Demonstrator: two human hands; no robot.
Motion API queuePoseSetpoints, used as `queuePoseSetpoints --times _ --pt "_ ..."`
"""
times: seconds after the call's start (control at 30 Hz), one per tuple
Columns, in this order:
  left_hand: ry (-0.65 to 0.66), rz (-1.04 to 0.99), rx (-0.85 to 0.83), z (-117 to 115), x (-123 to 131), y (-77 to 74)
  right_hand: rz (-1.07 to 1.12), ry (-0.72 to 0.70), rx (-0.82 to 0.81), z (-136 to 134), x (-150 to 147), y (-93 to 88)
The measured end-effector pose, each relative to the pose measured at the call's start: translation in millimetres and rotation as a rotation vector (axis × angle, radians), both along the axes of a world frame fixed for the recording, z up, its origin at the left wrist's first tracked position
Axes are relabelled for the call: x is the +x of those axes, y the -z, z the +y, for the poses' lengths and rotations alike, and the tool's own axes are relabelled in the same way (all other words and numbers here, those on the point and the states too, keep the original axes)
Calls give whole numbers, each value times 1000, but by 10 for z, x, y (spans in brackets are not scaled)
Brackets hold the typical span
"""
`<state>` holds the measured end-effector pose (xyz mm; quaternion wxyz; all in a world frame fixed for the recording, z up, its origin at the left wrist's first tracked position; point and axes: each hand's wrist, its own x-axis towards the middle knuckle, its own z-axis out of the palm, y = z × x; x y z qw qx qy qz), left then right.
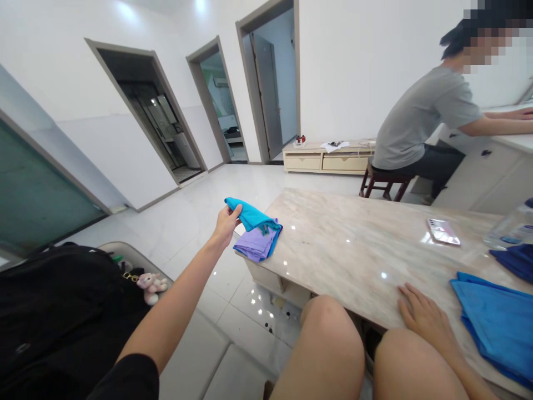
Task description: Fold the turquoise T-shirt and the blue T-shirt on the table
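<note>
My left hand point(227, 223) pinches the corner of a turquoise folded cloth point(252, 214) at the left end of the marble-patterned table point(341, 239). The cloth slants down to the right, its far edge resting on a purple folded cloth point(255, 243). Some darker blue fabric shows along the edge of that pile. My right hand point(427, 314) lies flat on the tabletop near the front edge, fingers stretched out, holding nothing. Just right of it lies a blue folded cloth point(497, 314), with a dark navy cloth point(516, 261) behind it.
A phone point(443, 231) and a clear plastic bottle point(510, 228) sit on the table's right side. A black bag point(62, 311) with a plush keychain point(152, 286) is at my left. Beyond the table, a person in grey point(420, 116) sits on a stool point(385, 179) near a low cabinet point(325, 161).
</note>
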<state>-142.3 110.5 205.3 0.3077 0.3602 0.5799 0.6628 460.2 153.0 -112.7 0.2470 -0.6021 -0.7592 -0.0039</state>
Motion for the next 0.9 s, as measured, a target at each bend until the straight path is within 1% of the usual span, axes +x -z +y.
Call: queuePoseSetpoints --times 0.07,0.1,0.17,0.23,0.3,0.33,0.37,0.4,0.43,0.47,0.5,0.53,0.6,0.63,0.67,0.7,0.73,0.8,0.87,0.9 --pt "-40 -35 49 165 -90 106 1 -2 1 -6 9 -17" --pt "-57 -38 28 214 -119 205 1 -2 4 -13 12 -29" --pt "-91 -11 -98 228 -146 486 -4 -7 6 -33 12 -59" --pt "-118 32 -271 129 -150 840 -15 -9 3 -60 7 -88" --pt "-139 65 -423 -46 -173 1183 -25 -9 4 -87 2 -105" --pt "-158 83 -480 -139 -204 1322 -29 -11 8 -98 2 -105" --pt "-186 114 -530 -221 -253 1426 -33 -17 13 -107 4 -101" --pt "-217 156 -567 -280 -318 1489 -38 -27 19 -114 9 -93" --pt "-247 204 -585 -307 -398 1508 -44 -36 26 -119 15 -85" --pt "-268 248 -586 -296 -486 1488 -50 -43 35 -123 21 -78" --pt "-268 309 -567 -243 -574 1435 -56 -44 44 -126 26 -74" --pt "-240 401 -527 -151 -655 1363 -61 -43 49 -131 29 -74" --pt "-123 684 -401 123 -760 1221 -64 -41 49 -142 30 -86" --pt "-54 850 -333 286 -771 1182 -61 -43 48 -149 27 -96" --pt "6 1007 -282 450 -749 1180 -56 -48 48 -157 22 -108" --pt "49 1129 -263 605 -694 1221 -51 -53 51 -166 16 -120" --pt "75 1205 -283 743 -609 1304 -47 -60 54 -176 10 -133" --pt "136 1294 -385 943 -385 1561 -44 -71 50 -200 -3 -162" --pt "246 1373 -473 1042 -157 1843 -47 -66 23 -226 -13 -201" --pt "305 1412 -487 1063 -68 1959 -47 -57 5 -239 -17 -225"
